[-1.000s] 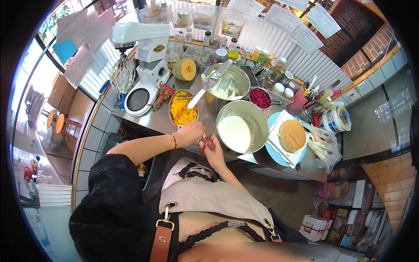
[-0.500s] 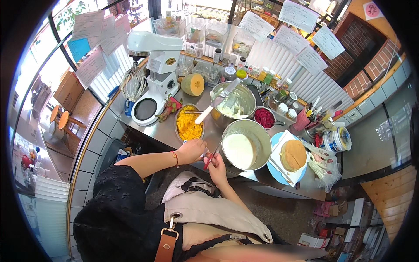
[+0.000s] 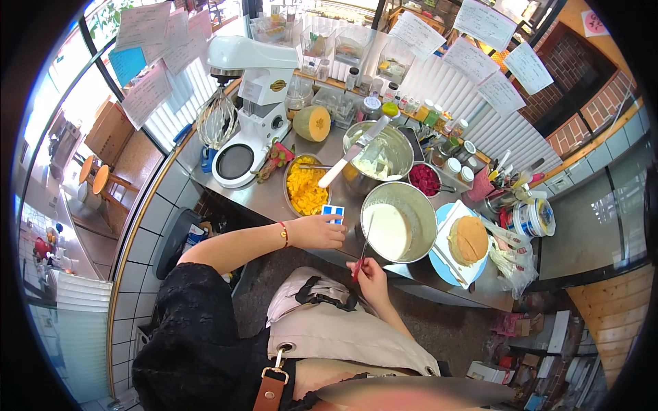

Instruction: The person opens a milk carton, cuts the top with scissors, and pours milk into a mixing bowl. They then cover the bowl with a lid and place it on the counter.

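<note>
My left hand [image 3: 317, 231] is at the counter's front edge, fingers curled round a small blue-and-white packet [image 3: 333, 213]. Part of the packet is hidden by the hand. My right hand [image 3: 372, 279] grips the red handle of what looks like scissors [image 3: 358, 268], their thin metal blades pointing up in front of the near pot's wall. That metal pot [image 3: 430, 229] contains a smooth white liquid. Left of it stands a bowl of diced yellow fruit [image 3: 306, 188]. A second metal pot [image 3: 406, 152], behind, has white cream inside and a white-handled spatula [image 3: 346, 159] across its rim.
A white stand mixer [image 3: 252, 103] stands at the back left, near a cut melon [image 3: 312, 124] and a dragon fruit [image 3: 276, 159]. A bowl of red cubes [image 3: 425, 179] is behind the near pot. To the right, a round cake [image 3: 469, 240] sits on a blue turntable [image 3: 444, 268] beside piping bags [image 3: 510, 264].
My hands have moved apart; the left is now further from the scissors. More of the blue-and-white packet shows. The whole view has shifted slightly.
</note>
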Available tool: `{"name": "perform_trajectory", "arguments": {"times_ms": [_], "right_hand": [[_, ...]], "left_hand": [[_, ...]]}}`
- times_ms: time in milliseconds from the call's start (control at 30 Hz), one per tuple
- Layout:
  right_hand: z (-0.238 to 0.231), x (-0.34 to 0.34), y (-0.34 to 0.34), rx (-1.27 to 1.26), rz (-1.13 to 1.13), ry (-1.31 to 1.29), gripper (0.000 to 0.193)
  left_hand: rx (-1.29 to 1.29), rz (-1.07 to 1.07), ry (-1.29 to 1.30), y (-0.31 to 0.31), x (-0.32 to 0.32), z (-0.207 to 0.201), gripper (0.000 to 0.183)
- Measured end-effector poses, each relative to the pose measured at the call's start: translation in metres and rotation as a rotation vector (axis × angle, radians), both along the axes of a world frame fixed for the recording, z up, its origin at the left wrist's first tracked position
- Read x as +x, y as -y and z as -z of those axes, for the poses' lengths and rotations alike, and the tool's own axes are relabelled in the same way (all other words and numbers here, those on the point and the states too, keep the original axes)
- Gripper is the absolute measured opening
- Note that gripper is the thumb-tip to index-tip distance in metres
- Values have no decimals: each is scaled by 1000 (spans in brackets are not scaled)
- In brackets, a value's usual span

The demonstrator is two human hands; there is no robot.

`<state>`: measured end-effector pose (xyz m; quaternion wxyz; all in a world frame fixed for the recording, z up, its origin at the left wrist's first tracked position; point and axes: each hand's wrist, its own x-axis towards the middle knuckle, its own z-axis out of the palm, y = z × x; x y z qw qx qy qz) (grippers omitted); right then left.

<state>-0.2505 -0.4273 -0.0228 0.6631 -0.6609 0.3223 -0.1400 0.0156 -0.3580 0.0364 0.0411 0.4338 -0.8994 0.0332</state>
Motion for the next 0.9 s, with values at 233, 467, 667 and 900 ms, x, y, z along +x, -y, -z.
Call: {"name": "perform_trajectory", "arguments": {"times_ms": [233, 467, 667, 900], "right_hand": [[-51, -22, 2, -700, -11, -326, 32], [-114, -4, 26, -1207, -280, -453, 30], [-136, 23, 32, -1302, -483, -549, 31], [-114, 33, 35, -1145, -447, -523, 33]], "left_hand": [[-127, -854, -858, -43, -48, 39, 76], [-474, -1266, -1518, 1, -91, 77, 73], [-386, -1230, -1500, -20, -76, 80, 60], [-331, -1161, -1501, -26, -65, 78, 59]]}}
